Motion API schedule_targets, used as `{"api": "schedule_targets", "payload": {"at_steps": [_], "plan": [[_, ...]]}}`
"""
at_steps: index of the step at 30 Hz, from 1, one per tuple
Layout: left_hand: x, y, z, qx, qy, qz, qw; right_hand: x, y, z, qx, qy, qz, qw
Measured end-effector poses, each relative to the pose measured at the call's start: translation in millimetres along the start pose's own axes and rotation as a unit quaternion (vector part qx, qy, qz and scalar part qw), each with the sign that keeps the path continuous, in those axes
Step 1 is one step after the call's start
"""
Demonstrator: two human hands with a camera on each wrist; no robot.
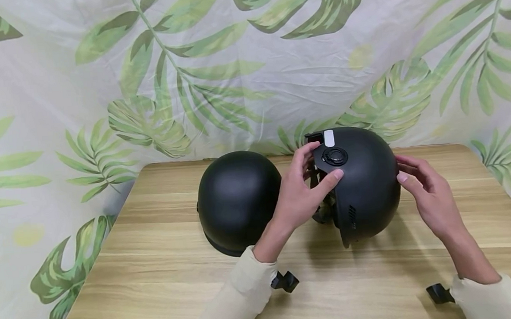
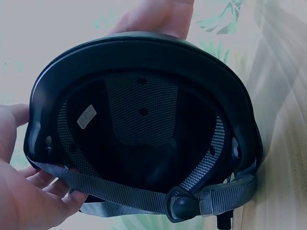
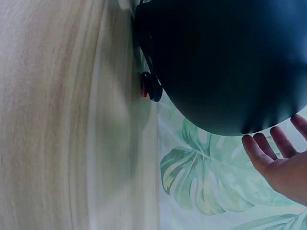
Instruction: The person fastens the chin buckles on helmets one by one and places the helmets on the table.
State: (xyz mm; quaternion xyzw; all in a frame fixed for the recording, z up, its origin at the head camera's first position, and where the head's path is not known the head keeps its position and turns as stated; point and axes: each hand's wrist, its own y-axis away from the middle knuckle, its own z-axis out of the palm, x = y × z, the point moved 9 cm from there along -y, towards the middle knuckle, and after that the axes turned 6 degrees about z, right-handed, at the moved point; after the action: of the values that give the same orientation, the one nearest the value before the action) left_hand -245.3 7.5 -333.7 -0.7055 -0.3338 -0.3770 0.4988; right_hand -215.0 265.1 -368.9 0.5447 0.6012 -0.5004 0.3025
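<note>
A black helmet (image 1: 367,185) is held turned on its side, its opening toward the left; a white patch and a round disc show on its upper side. My left hand (image 1: 300,191) grips it at the rim, thumb on the outer shell by the disc. In the left wrist view, the fingers lie at the grey chin strap (image 2: 124,195), with the padded lining (image 2: 144,108) visible inside. My right hand (image 1: 431,195) rests on the rounded crown; the right wrist view has its fingertips against the shell, fingers fairly straight. Left of them a second black helmet (image 1: 238,201) sits dome up.
Both helmets are over a light wooden table (image 1: 156,267), whose back edge meets a leaf-printed cloth (image 1: 213,82). The second helmet stands right beside my left forearm. Small black mounts (image 1: 285,281) stick out at both wrists.
</note>
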Motion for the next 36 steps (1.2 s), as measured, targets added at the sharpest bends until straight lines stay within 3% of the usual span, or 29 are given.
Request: {"api": "schedule_targets", "payload": {"at_steps": [8,16,21,29,36], "plan": [[11.1,2.2,11.7,-0.023,-0.022,0.047,0.9984,-5.3,1.5,-4.5,0.020,0.014,-0.006,0.9997],[21.3,1.4,25.8,-0.032,-0.015,0.063,0.9974,0.0,0.7,-5.9,0.030,0.005,0.006,0.9995],[27.0,-0.9,32.4,-0.040,-0.031,0.074,0.9960,5.7,0.3,-1.4,0.015,0.006,0.018,0.9997],[25.4,0.1,49.5,-0.089,-0.034,0.074,0.9928,10.5,-1.1,15.2,-0.037,0.027,0.027,0.9986],[21.9,0.0,46.9,-0.092,-0.059,0.077,0.9910,6.4,0.0,11.2,-0.035,0.050,0.020,0.9980]]}}
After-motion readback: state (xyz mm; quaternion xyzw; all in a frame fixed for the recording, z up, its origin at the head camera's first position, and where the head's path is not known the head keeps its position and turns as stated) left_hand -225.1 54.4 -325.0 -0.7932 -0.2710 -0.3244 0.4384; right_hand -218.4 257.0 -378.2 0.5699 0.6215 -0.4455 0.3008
